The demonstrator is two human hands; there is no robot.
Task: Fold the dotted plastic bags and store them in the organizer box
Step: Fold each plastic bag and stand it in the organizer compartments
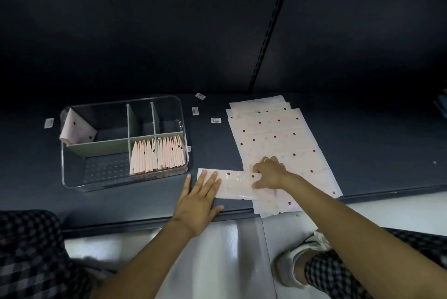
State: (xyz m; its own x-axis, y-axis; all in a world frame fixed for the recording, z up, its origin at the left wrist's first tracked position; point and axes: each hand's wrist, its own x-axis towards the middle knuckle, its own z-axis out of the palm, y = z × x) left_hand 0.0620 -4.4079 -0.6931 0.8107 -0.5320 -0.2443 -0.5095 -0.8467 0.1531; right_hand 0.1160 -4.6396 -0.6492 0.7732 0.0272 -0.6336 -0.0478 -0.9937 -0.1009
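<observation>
A pale pink dotted plastic bag (233, 186), folded into a long strip, lies on the dark shelf near its front edge. My left hand (200, 195) lies flat with straight fingers on the strip's left end. My right hand (269, 172) presses down on the strip's right end, where it overlaps a stack of flat dotted bags (278, 139). The clear organizer box (65, 172) stands to the left. Several folded bags (157, 155) stand upright in its front right compartments. One folded bag (77, 129) leans in the back left compartment.
Small white labels (195, 110) lie scattered on the shelf (36, 177) behind and beside the box. The shelf's front edge runs just below my hands, with white floor beneath. My checkered knees and a white shoe (297, 260) are at the bottom. A dark back wall rises behind.
</observation>
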